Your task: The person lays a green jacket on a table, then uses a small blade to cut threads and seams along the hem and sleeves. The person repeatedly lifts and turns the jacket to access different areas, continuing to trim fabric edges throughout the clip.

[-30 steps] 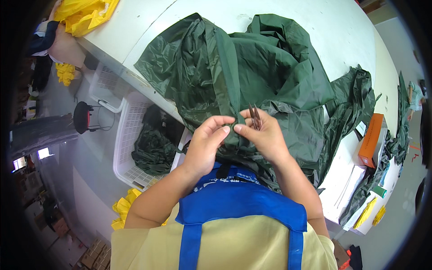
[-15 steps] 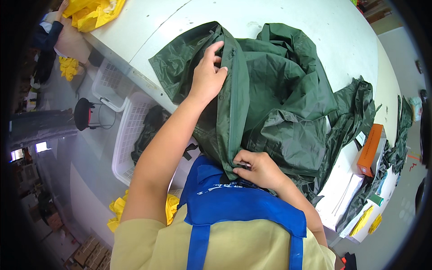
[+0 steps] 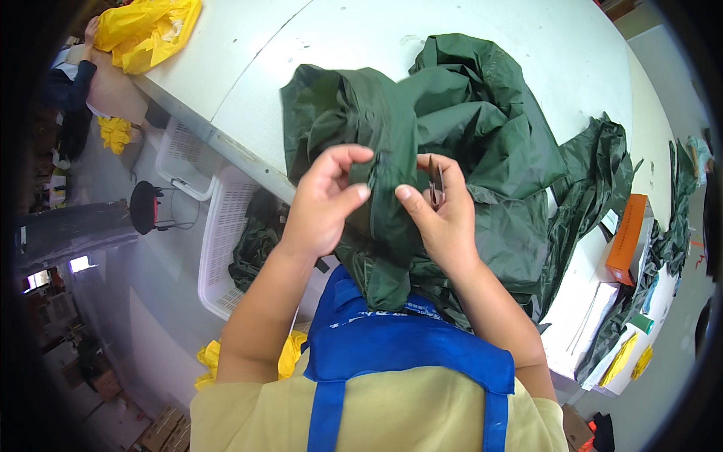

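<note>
Head view. A dark green garment (image 3: pixel 467 143) is spread on the white table (image 3: pixel 316 53), its near fold drawn over the table edge toward the person. The fold is pinched by the left hand (image 3: pixel 324 203), thumb and forefinger closed on a raised seam of the garment. On the other side of the same seam, the right hand (image 3: pixel 440 215) is closed around a small pair of snips (image 3: pixel 434 181), held upright against the cloth; the blade tips cannot be made out.

Left of the garment, below the table edge, a white mesh basket (image 3: pixel 218 248) is noted, with more green fabric inside. Right of the garment, an orange box (image 3: pixel 626 237) lies on the table. Beyond the garment, at the far left corner, yellow fabric (image 3: pixel 151 26) is piled.

Judgement on the step in hand, apparently trimming at the seam: the seam should be kept taut between the two hands, the blades laid flat along the stitching, and only loose thread taken, since thin cloth is easily nicked when slack.
</note>
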Demonstrator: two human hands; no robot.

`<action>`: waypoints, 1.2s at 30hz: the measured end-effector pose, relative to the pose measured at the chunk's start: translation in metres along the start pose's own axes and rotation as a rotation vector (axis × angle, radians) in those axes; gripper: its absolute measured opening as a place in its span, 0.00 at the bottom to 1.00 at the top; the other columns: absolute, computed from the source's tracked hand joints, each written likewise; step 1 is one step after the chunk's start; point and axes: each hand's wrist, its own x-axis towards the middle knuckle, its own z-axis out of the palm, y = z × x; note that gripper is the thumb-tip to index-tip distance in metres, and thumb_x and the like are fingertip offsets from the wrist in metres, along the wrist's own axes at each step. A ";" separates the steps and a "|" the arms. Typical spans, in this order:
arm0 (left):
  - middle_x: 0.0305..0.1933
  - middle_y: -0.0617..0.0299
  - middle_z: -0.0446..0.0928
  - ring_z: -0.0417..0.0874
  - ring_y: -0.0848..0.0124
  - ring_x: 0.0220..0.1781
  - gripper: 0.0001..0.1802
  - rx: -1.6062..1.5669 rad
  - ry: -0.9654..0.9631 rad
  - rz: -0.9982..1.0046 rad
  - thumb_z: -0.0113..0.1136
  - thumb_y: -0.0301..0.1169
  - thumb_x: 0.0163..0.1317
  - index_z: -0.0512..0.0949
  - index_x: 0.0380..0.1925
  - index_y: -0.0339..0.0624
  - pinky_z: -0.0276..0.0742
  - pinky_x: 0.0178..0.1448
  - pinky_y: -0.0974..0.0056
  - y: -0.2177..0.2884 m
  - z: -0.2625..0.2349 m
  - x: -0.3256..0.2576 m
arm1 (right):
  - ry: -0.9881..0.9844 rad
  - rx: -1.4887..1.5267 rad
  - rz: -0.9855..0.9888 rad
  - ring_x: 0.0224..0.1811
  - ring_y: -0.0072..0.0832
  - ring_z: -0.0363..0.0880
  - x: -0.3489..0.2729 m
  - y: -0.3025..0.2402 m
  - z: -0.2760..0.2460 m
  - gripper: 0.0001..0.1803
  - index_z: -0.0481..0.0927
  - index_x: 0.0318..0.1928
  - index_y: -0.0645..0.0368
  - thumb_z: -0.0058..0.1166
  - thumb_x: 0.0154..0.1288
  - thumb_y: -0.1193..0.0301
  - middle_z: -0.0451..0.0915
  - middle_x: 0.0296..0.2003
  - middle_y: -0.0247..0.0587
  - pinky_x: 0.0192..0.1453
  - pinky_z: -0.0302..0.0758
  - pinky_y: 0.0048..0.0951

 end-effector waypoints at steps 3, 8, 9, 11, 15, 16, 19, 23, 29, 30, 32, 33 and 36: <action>0.51 0.61 0.71 0.72 0.75 0.53 0.23 -0.088 -0.047 -0.030 0.54 0.15 0.58 0.69 0.55 0.35 0.68 0.60 0.68 0.002 0.003 -0.024 | 0.026 0.264 -0.035 0.22 0.10 0.56 0.002 -0.008 0.009 0.18 0.72 0.47 0.62 0.63 0.58 0.77 0.68 0.33 0.28 0.25 0.57 0.17; 0.50 0.59 0.71 0.73 0.72 0.53 0.22 -0.103 0.009 -0.011 0.57 0.15 0.53 0.69 0.50 0.36 0.69 0.60 0.66 -0.004 -0.003 -0.041 | 0.077 -0.110 -0.201 0.24 0.18 0.65 -0.001 -0.027 -0.003 0.15 0.75 0.44 0.61 0.61 0.56 0.82 0.72 0.41 0.36 0.30 0.66 0.20; 0.49 0.59 0.71 0.73 0.72 0.52 0.22 -0.096 0.015 -0.001 0.58 0.15 0.52 0.70 0.49 0.37 0.69 0.59 0.66 -0.005 -0.003 -0.043 | 0.061 -0.197 -0.277 0.25 0.21 0.69 0.003 -0.030 -0.004 0.15 0.76 0.44 0.61 0.61 0.55 0.82 0.72 0.42 0.38 0.32 0.69 0.21; 0.47 0.62 0.71 0.71 0.75 0.50 0.20 -0.040 -0.018 0.042 0.59 0.17 0.54 0.72 0.49 0.38 0.67 0.58 0.69 -0.005 -0.003 -0.045 | 0.003 -0.335 -0.334 0.32 0.34 0.78 0.013 -0.041 -0.005 0.14 0.79 0.43 0.60 0.60 0.54 0.81 0.74 0.43 0.43 0.40 0.76 0.27; 0.44 0.65 0.70 0.70 0.77 0.48 0.19 0.123 -0.015 0.129 0.61 0.18 0.55 0.73 0.49 0.37 0.65 0.56 0.70 -0.006 0.001 -0.046 | -0.173 -0.484 -0.355 0.31 0.32 0.78 0.029 -0.029 -0.012 0.09 0.80 0.38 0.62 0.61 0.55 0.78 0.77 0.32 0.42 0.36 0.73 0.29; 0.44 0.65 0.71 0.70 0.77 0.48 0.19 0.137 -0.002 0.137 0.60 0.18 0.55 0.73 0.49 0.37 0.65 0.57 0.70 -0.005 0.004 -0.045 | -0.194 -0.418 -0.313 0.30 0.31 0.77 0.031 -0.030 -0.015 0.08 0.80 0.37 0.62 0.61 0.55 0.78 0.77 0.30 0.42 0.35 0.72 0.28; 0.47 0.64 0.71 0.70 0.76 0.51 0.20 0.165 0.009 0.131 0.59 0.17 0.56 0.72 0.50 0.35 0.64 0.59 0.69 0.007 0.013 -0.045 | -0.256 -0.156 -0.090 0.26 0.23 0.70 0.032 -0.033 -0.026 0.05 0.80 0.33 0.64 0.61 0.56 0.77 0.75 0.25 0.37 0.31 0.67 0.23; 0.51 0.62 0.72 0.71 0.75 0.53 0.21 0.217 -0.005 0.075 0.58 0.18 0.58 0.72 0.53 0.35 0.65 0.60 0.68 0.014 0.016 -0.044 | -0.239 0.005 -0.039 0.27 0.20 0.68 0.023 -0.042 -0.027 0.04 0.79 0.32 0.64 0.60 0.57 0.76 0.74 0.25 0.34 0.31 0.65 0.23; 0.52 0.59 0.74 0.73 0.73 0.55 0.20 0.521 -0.003 0.091 0.58 0.20 0.58 0.73 0.52 0.34 0.66 0.61 0.68 0.028 0.026 -0.037 | -0.266 -0.168 -0.196 0.27 0.19 0.68 0.024 -0.051 -0.030 0.04 0.79 0.32 0.64 0.60 0.59 0.75 0.73 0.25 0.34 0.32 0.65 0.22; 0.53 0.59 0.73 0.72 0.72 0.57 0.21 0.576 -0.012 0.085 0.58 0.20 0.58 0.73 0.53 0.33 0.65 0.63 0.67 0.030 0.027 -0.035 | -0.236 -0.171 -0.152 0.27 0.19 0.67 0.025 -0.050 -0.030 0.05 0.79 0.34 0.63 0.60 0.59 0.75 0.73 0.26 0.34 0.32 0.65 0.22; 0.52 0.59 0.75 0.73 0.73 0.56 0.19 0.539 -0.031 0.107 0.57 0.21 0.59 0.74 0.52 0.33 0.66 0.62 0.68 0.029 0.026 -0.034 | -0.179 -0.182 -0.069 0.27 0.19 0.67 0.027 -0.047 -0.029 0.08 0.79 0.38 0.63 0.61 0.59 0.74 0.73 0.27 0.33 0.31 0.65 0.23; 0.52 0.58 0.75 0.74 0.73 0.56 0.19 0.520 -0.034 0.102 0.57 0.22 0.60 0.74 0.53 0.33 0.67 0.62 0.68 0.029 0.025 -0.034 | -0.106 -0.133 -0.069 0.28 0.19 0.66 0.023 -0.048 -0.026 0.12 0.74 0.44 0.63 0.57 0.63 0.71 0.72 0.28 0.32 0.33 0.66 0.23; 0.51 0.59 0.77 0.75 0.74 0.53 0.18 0.332 0.023 0.029 0.56 0.22 0.62 0.74 0.53 0.34 0.69 0.59 0.69 0.029 0.027 -0.039 | -0.043 -0.014 -0.120 0.30 0.20 0.66 0.009 -0.040 -0.042 0.13 0.70 0.46 0.64 0.50 0.68 0.68 0.71 0.30 0.33 0.35 0.67 0.24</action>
